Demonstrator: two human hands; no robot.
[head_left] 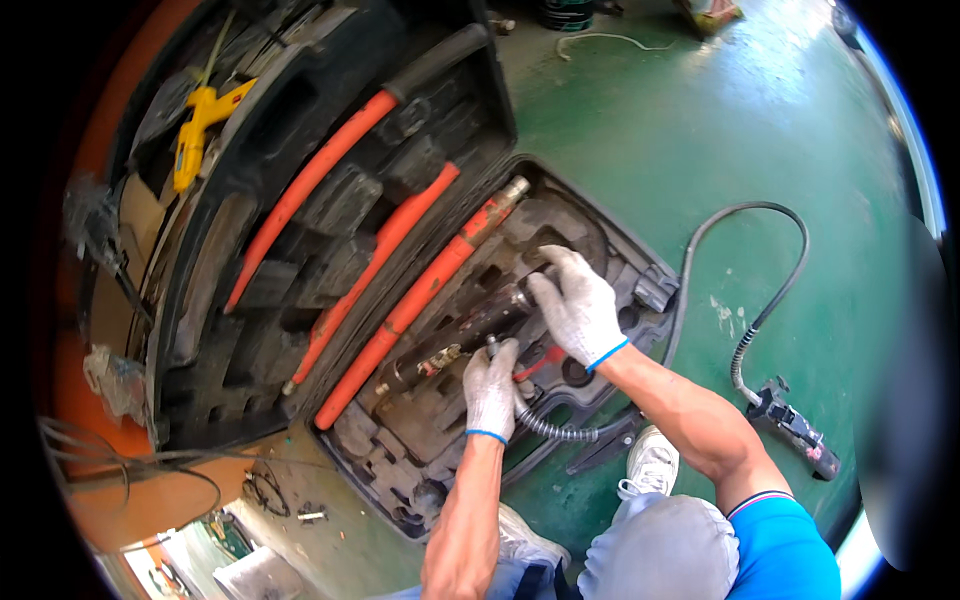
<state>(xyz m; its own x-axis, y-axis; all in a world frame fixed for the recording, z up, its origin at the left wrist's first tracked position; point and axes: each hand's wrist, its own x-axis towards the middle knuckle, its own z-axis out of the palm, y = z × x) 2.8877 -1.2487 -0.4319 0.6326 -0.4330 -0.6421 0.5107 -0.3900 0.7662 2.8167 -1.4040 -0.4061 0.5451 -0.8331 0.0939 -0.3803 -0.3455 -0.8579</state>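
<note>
My left hand (pixel 490 392), in a white knit glove, has its fingers closed round the metal end of a black hose (pixel 570 433) with a spring sleeve. Beside those fingers lies a black cylinder (pixel 480 325), like a pump body, with a brass-coloured fitting (pixel 440 360) on it. My right hand (pixel 580 308), also gloved, grips the cylinder's upper right end between thumb and fingers. The cylinder rests in or just over the bottom half of an open black tool case (pixel 350 440). A long orange-red tube (pixel 420 290) lies along the hinge side.
The case's raised lid (pixel 225 350) holds more orange-red tubes (pixel 320 180). On the green floor (pixel 620 130), the hose loops right to a black tool head (pixel 797 430). A yellow glue-gun-shaped tool (pixel 200 125) sits behind the lid. My shoe (pixel 652 462) is beside the case.
</note>
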